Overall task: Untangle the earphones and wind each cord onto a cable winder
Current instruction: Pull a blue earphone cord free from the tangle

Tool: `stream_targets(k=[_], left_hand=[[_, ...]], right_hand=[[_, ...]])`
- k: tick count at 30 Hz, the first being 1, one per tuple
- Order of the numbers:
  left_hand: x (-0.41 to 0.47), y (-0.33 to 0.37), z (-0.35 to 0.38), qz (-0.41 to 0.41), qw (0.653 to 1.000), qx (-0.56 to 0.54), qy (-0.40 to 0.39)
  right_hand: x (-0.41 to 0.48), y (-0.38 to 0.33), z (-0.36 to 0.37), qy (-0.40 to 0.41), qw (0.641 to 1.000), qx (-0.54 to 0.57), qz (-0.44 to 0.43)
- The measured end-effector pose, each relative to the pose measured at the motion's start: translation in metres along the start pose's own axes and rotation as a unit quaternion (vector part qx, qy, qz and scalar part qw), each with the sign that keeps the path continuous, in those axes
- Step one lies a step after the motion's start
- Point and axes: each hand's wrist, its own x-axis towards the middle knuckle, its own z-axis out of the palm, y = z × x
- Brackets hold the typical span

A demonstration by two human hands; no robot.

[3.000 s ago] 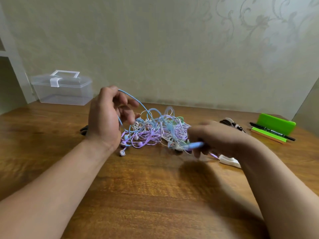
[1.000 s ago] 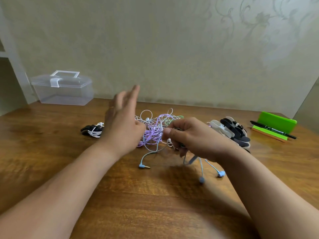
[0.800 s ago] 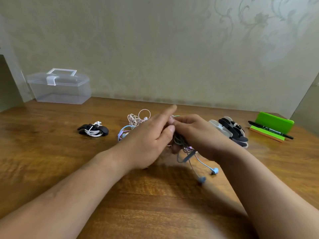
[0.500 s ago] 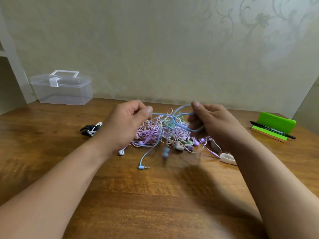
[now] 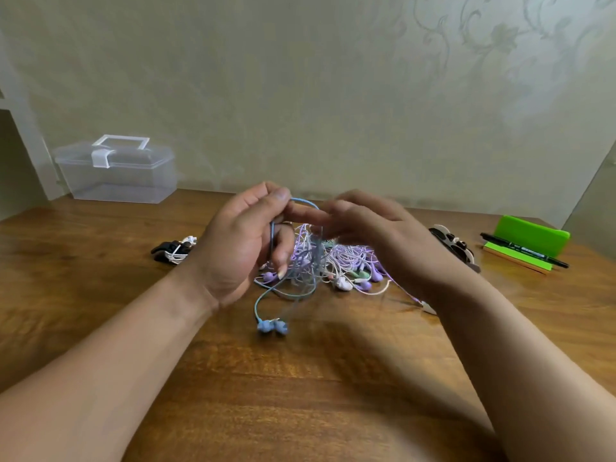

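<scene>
Left hand pinched the blue cord between thumb and forefinger, raised above the tangle of earphones on the table; its blue earbuds hung low. Right hand was blurred beside the loop; grip could not be told.

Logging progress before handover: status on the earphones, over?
Left hand pinches blue cord, earbuds hanging low. Right hand blurred beside it, grip unclear. Purple-white tangle crowds the cord from behind.

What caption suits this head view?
Left hand pinches the blue earphone cord above the earphone tangle, right hand blurred alongside.
</scene>
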Motion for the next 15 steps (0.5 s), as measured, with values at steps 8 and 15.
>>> stream_targets(k=[8,15], left_hand=[[0.01,0.007,-0.016,-0.023,0.98,-0.117,0.158],[0.004,-0.015,-0.012,0.025,0.925,0.351,0.145]], right_hand=[[-0.006,0.013,-0.009,-0.218,0.97,-0.073,0.082],[-0.009,0.001,-0.012,-0.222,0.968,-0.06,0.099]])
